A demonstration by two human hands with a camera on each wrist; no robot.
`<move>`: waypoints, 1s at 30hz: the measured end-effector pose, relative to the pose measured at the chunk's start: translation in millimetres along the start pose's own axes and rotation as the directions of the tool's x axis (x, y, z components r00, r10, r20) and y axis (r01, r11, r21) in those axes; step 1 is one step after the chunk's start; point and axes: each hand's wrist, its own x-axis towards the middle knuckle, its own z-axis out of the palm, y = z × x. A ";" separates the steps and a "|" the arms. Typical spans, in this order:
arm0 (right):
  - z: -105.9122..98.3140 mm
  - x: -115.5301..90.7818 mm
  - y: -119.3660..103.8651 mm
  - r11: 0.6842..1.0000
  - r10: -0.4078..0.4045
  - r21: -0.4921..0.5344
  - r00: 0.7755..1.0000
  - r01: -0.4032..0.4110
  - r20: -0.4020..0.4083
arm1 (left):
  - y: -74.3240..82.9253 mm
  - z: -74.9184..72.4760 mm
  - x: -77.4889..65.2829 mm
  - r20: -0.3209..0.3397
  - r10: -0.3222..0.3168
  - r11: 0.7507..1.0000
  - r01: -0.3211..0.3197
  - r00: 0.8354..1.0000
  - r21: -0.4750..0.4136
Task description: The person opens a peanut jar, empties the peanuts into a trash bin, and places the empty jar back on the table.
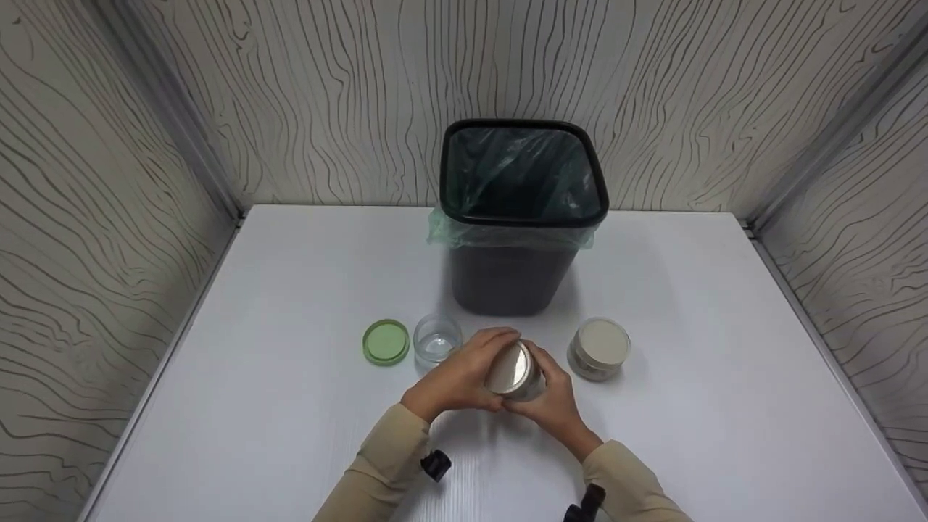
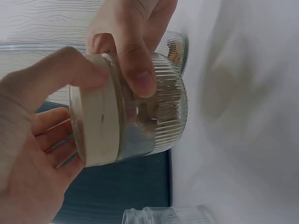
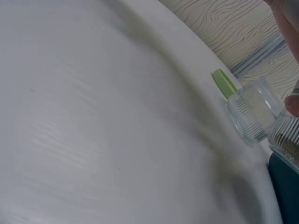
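Both hands hold a ribbed glass jar (image 2: 163, 112) with a cream lid (image 2: 100, 126), off the white table. My left hand (image 1: 460, 377) grips it around the lid, fingers spread about the rim. My right hand (image 1: 554, 402) grips the glass body, its thumb pressed on the ribbed side in the left wrist view. Something brown shows inside through the glass. Left of the hands stands an uncovered clear jar (image 1: 438, 339), with a green lid (image 1: 386, 342) lying beside it. A second cream-lidded jar (image 1: 600, 348) stands to the right of my right hand.
Behind the jars is a dark bin (image 1: 504, 279) lined with a thin greenish bag. Wood-patterned panels (image 1: 341, 101) enclose the white table (image 1: 290, 435) at the back and both sides.
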 end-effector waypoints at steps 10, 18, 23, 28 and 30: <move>-0.4 0.3 -0.1 0.998 -0.047 -0.045 0.999 0.047 -0.001 | 1.2 -0.3 -1.4 -0.044 0.017 0.998 -0.014 0.999 0.061; -0.6 0.3 1.6 0.996 -0.076 -0.047 0.997 0.076 -0.011 | 0.7 2.3 -3.1 -0.087 -0.019 0.997 0.026 0.996 0.076; -0.8 0.1 3.0 0.994 -0.103 -0.047 0.994 0.102 -0.025 | 1.2 4.1 -3.3 -0.108 -0.048 0.996 0.056 0.993 0.074; -1.4 -0.4 4.8 0.991 -0.118 -0.062 0.993 0.116 -0.030 | 1.7 5.5 -2.6 -0.120 -0.069 0.995 0.077 0.990 0.058; -1.7 -1.1 5.4 0.990 -0.119 -0.074 0.993 0.118 -0.019 | 2.2 5.6 -2.7 -0.124 -0.076 0.995 0.083 0.989 0.057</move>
